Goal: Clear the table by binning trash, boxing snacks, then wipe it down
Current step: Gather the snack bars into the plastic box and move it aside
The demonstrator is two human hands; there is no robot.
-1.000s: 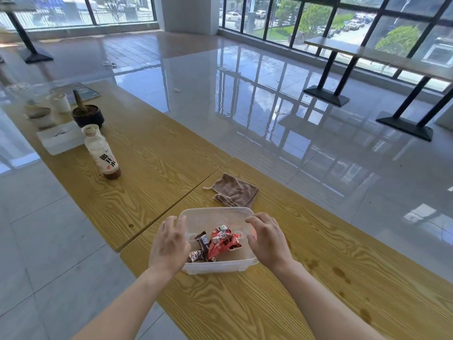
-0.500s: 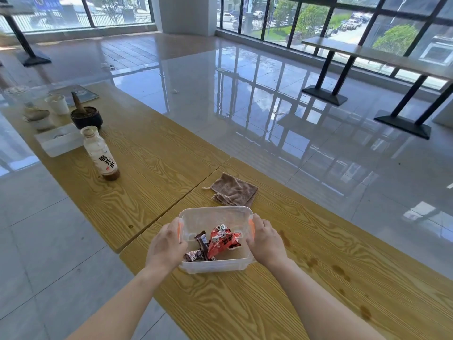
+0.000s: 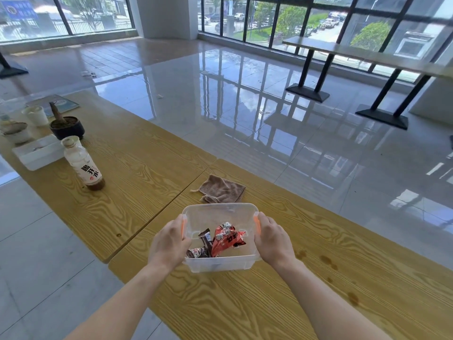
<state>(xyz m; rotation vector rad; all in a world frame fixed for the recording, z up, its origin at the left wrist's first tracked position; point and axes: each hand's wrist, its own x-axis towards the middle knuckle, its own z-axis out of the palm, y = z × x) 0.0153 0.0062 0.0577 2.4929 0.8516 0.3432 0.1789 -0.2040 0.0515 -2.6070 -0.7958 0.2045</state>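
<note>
A clear plastic box [image 3: 220, 238] is sitting on the near part of the wooden bench [image 3: 269, 303], and the person is holding it from both sides. The left hand [image 3: 169, 244] is closing its grip around the box's left wall by the orange latch [image 3: 183, 228]; the right hand [image 3: 272, 239] is clasping the right wall the same way, fingers curled over the rim. Inside, a red snack packet [image 3: 226, 238] is lying toward the near right, with a dark chocolate bar [image 3: 206, 240] just beside it on the left and another small wrapped snack [image 3: 196, 252] resting near the front wall.

Just beyond the box, a brown cloth [image 3: 221, 192] is lying crumpled on the bench. Dark stains [image 3: 327, 261] are showing on the wood to the right. Farther left, across the seam between the two boards, a bottle [image 3: 82, 164] is standing upright with a little brown liquid at its bottom. Behind it, a white tray [image 3: 36, 154], a dark pot [image 3: 67, 127] and a white cup [image 3: 36, 115] are sitting at the far left end.
</note>
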